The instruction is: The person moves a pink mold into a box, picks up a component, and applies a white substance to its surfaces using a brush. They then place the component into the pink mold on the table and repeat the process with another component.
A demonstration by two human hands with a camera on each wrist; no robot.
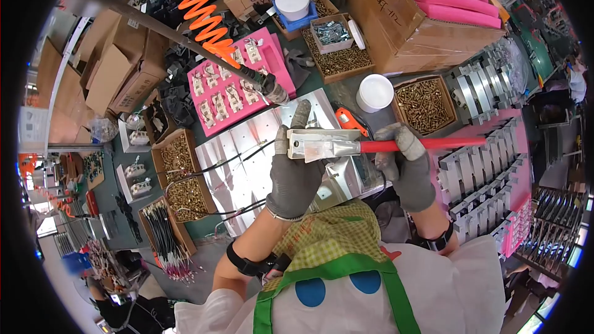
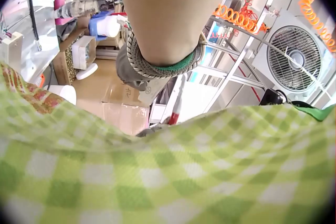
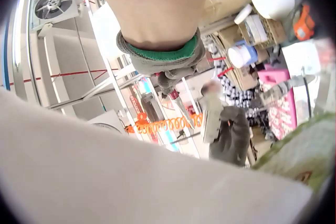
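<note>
The left hand [image 1: 297, 176], in a grey glove, grips a pale metal channel piece [image 1: 322, 136] by its left end; in the right wrist view this glove [image 3: 231, 137] is around the piece [image 3: 211, 119]. The gloved right hand [image 1: 408, 170] holds a brush-like tool with a red handle [image 1: 396, 145], thumb and fingers around the handle. The tool's whitish flat head [image 1: 337, 149] lies against the piece. In the left wrist view the tool's red part [image 2: 174, 118] shows beyond the forearm, and the left glove [image 2: 128, 69] is mostly hidden.
Silver plates [image 1: 238, 176] lie below the hands. A pink tray [image 1: 216, 96] of white parts, a white tub [image 1: 375, 93], an orange cutter [image 1: 351, 121] and a box of brass screws [image 1: 424, 105] stand beyond. Metal brackets [image 1: 482, 167] line the right; a hanging air tool [image 1: 272, 89] is close by.
</note>
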